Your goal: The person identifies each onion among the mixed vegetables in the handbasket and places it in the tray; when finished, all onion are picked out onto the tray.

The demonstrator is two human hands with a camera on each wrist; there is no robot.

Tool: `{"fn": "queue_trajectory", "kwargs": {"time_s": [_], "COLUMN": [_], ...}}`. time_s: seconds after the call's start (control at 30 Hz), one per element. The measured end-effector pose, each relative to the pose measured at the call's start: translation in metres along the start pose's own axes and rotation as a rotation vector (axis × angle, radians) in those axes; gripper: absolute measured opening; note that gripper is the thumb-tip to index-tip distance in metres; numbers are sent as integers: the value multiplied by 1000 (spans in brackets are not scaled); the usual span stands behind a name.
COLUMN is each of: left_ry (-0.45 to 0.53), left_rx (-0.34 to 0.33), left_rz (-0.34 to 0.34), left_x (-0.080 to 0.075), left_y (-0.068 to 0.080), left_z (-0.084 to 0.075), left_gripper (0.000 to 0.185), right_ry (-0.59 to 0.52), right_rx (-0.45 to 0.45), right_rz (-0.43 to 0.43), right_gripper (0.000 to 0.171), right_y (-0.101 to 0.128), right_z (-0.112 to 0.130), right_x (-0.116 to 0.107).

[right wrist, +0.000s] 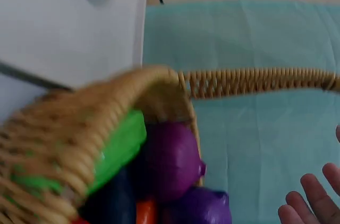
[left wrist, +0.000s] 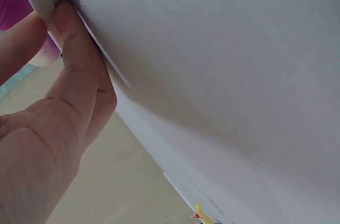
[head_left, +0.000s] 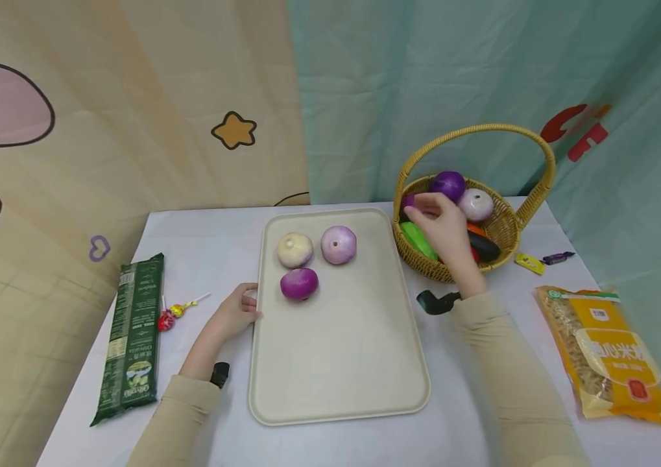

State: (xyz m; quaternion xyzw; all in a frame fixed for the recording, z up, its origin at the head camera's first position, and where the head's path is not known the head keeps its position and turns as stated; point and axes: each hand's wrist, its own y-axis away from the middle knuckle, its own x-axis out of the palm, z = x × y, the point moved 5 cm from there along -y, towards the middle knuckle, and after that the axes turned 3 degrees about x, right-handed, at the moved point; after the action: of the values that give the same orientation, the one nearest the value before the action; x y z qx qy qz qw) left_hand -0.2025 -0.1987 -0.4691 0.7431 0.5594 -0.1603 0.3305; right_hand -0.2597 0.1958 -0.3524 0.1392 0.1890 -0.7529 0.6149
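While left hand (head_left: 237, 312) grips the tray (head_left: 338, 383), open right hand (head_left: 441, 224) overhangs the basket (head_left: 505, 227).

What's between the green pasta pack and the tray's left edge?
In the head view: two lollipops on the white table, and the left hand gripping the tray edge.

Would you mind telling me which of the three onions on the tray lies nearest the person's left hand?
The deep purple onion: it lies in front of the yellowish one and pale pink one, close to the left hand at the tray edge.
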Motion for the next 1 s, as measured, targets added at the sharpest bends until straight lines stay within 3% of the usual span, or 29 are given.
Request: {"fn": "queue_trajectory", "kwargs": {"time_s": [0.13,0.27,0.57,0.67,0.83,1.0], "left_ry": [3,8,19,20,15,9], "left_rx": [-13,-20,-9,-19,-27,-20], "left_rz": [3,5,-4,-11,-19,-26], "left_x": [0,3,5,4,3,1], "left_y": [2,5,6,6,5,2], "left_z": [1,2,5,5,3,1], "left_gripper": [62,62,61,61,61,61], "right_ry": [78,126,183,267,414,414], "right_rx": [66,130,212,232,227,231], "right_rz": [-100,-112,56,96,70,38], "right_gripper": [57,67,86,89,88,88], "right_y": [-35,-59,-84,-89,-95,-97], "right_z": [-12,-31,-62,-66,-67,-66], "right_x": [-46,-66,-55,-49,-43,-40]}}
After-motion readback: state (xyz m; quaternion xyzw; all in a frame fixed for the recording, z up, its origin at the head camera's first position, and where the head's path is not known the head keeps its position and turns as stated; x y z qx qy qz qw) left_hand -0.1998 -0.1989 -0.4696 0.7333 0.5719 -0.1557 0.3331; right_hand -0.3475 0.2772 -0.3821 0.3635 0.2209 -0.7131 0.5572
